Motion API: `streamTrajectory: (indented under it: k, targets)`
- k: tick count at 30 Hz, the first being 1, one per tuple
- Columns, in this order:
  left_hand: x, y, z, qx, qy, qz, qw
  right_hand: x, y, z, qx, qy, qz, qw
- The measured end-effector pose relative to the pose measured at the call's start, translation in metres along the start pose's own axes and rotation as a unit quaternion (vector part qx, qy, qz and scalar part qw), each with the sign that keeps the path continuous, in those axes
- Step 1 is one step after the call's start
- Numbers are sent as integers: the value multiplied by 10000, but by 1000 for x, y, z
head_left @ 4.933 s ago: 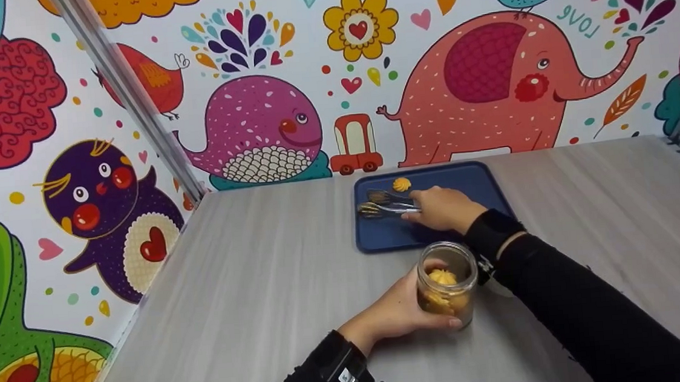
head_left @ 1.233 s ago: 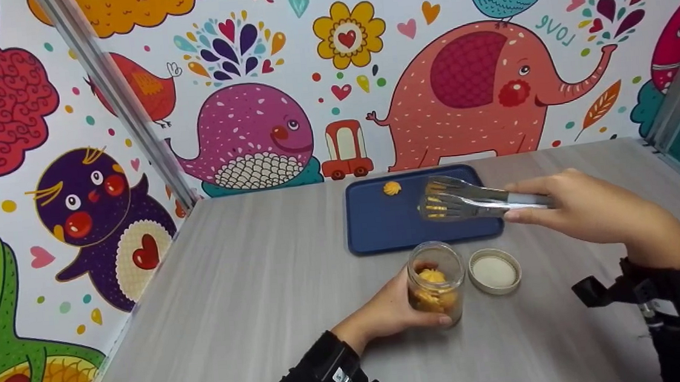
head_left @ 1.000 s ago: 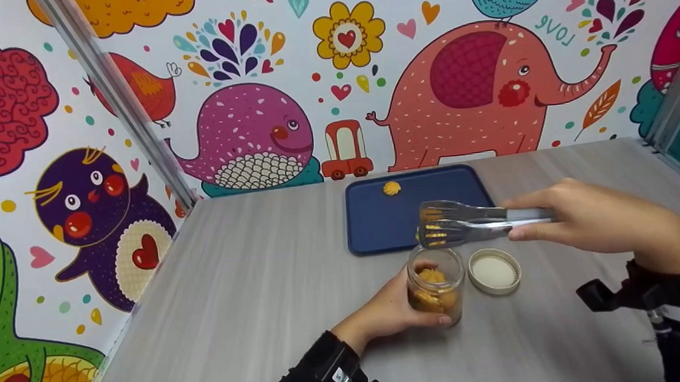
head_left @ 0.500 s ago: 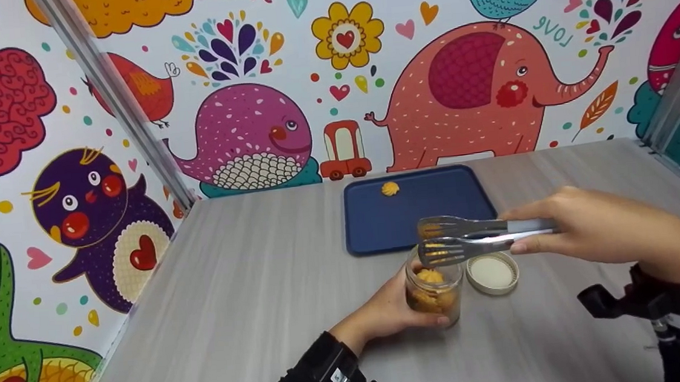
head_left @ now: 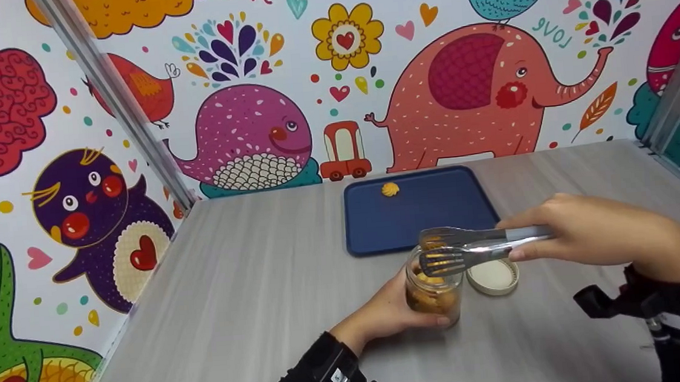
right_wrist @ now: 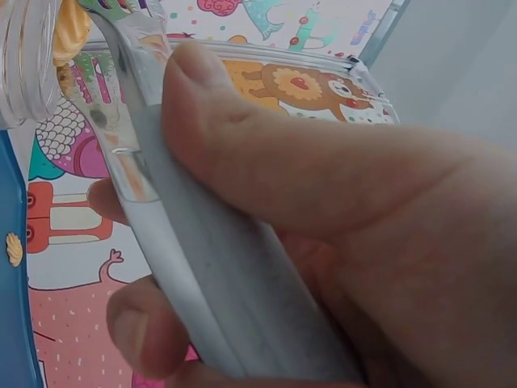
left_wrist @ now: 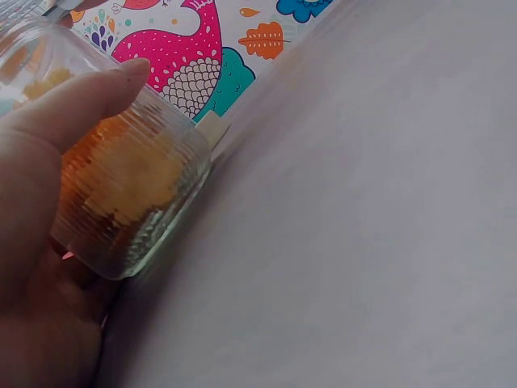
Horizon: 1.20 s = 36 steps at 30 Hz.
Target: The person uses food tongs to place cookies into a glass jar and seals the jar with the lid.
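Observation:
My left hand [head_left: 386, 315] grips a ribbed glass jar [head_left: 434, 287] of yellow cookies that stands on the grey table; in the left wrist view the jar [left_wrist: 121, 186] lies against my palm. My right hand [head_left: 592, 238] holds metal tongs [head_left: 460, 248] whose slotted tips hover at the jar's mouth; whether a cookie sits between the tips I cannot tell. In the right wrist view, thumb and fingers wrap the tongs [right_wrist: 170, 226]. One yellow cookie [head_left: 390, 189] lies on the blue tray [head_left: 433, 214] behind the jar.
The jar's white lid [head_left: 492, 277] lies upside down just right of the jar. Cartoon-patterned walls enclose the table on the left, back and right. Bare grey tabletop [head_left: 251, 295] spreads to the left of the jar.
My right hand has brought the tongs from above the tray toward me and down to the jar's mouth. The left hand and jar have stayed put.

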<state>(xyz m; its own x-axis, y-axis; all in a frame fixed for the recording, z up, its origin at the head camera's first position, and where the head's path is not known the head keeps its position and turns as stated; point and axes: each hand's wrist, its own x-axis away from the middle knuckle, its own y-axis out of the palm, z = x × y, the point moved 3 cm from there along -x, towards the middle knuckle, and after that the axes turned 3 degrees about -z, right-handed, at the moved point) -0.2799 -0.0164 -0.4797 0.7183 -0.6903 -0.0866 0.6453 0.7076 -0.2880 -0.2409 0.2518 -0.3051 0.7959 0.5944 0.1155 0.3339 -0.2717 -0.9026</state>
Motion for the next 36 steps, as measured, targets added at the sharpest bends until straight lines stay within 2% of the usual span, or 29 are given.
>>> streamTrajectory:
  k: [12,24,36]
  targets:
    - [0,0,-1,-72,-6,25,10000,-1,1,1,84,17,48,10000]
    - [0,1,0,-91,32,52,9999,-4,0,3,-23,421,-37,9991]
    - [0,0,-1,-226,32,55,9997,-3,-1,3,-104,412,61,9991]
